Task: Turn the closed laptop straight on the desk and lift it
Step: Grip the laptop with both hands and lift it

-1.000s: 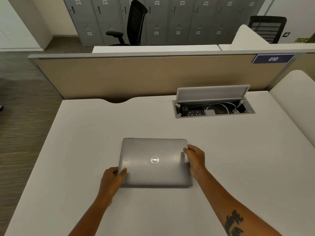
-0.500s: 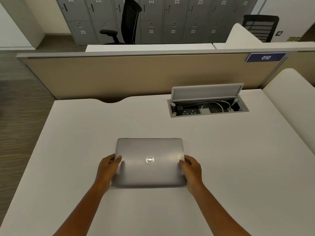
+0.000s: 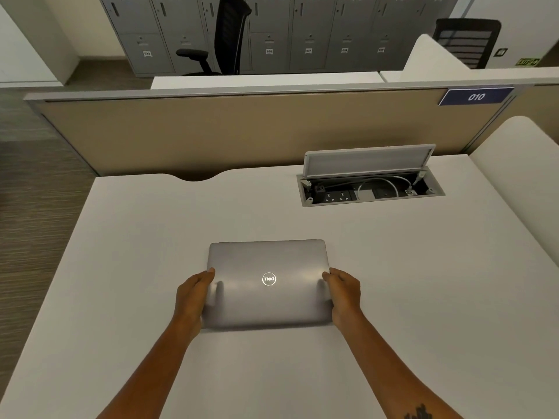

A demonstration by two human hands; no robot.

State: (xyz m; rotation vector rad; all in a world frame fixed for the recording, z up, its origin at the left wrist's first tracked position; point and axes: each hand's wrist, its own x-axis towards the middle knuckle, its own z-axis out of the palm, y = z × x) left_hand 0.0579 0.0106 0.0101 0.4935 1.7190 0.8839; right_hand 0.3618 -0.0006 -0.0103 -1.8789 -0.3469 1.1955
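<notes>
Now I see both hands, the left hand and the right hand, newly clamped on the flat grey metal laptop's side edges, squared and ready for lifting.

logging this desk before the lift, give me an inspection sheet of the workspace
surface: white desk, bare apart from the laptop and a recessed socket box.
job's things: closed grey laptop, lid logo up, edges roughly square to the desk; whether it is off the surface cannot be told.
clutter: nothing seen.
grippers: left hand grips the laptop's left edge, right hand its right edge.
cables: white cable coiled inside the socket box, whose lid is flipped up.
surroundings: beige partition with a 010 label, office chairs and grey lockers behind.
</notes>
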